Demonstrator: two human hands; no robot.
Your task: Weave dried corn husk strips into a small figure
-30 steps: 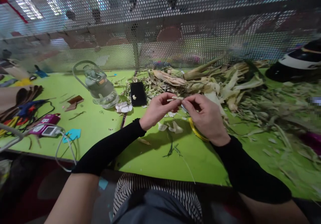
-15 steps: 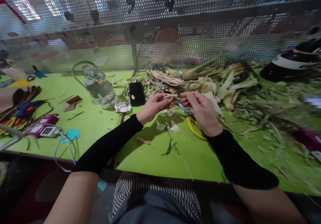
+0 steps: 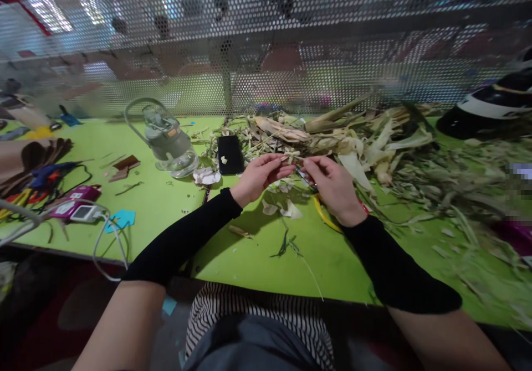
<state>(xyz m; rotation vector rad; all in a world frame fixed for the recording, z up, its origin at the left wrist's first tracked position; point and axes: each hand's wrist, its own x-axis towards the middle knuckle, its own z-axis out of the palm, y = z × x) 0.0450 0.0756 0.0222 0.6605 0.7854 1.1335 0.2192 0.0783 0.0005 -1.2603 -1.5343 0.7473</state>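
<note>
In the middle of the head view, my left hand (image 3: 265,176) pinches a thin pale strip of dried plant (image 3: 292,154), apparently corn husk, between thumb and fingers. My right hand (image 3: 332,187) is closed, its thumb and fingertips pinching the strip's right end. Beneath the right hand shows a tool with a yellow loop handle (image 3: 323,216) and a metal end, perhaps scissors; the hand partly covers it, and I cannot tell whether it touches it. Pale husk scraps (image 3: 292,210) and a green leaf sprig (image 3: 286,243) lie on the table below the hands.
Heaped dried husks (image 3: 353,138) spread behind and right of my hands. Left of them are a black phone (image 3: 230,155), a clear water bottle (image 3: 172,147), a purple device with a white cable (image 3: 81,205) and a blue glue gun (image 3: 45,177). A perforated metal screen (image 3: 183,77) borders the green table (image 3: 249,271).
The strip between my hands has turned slightly, and the fingers of my left hand have spread a little. The whole view has shifted slightly; the table items stay in place.
</note>
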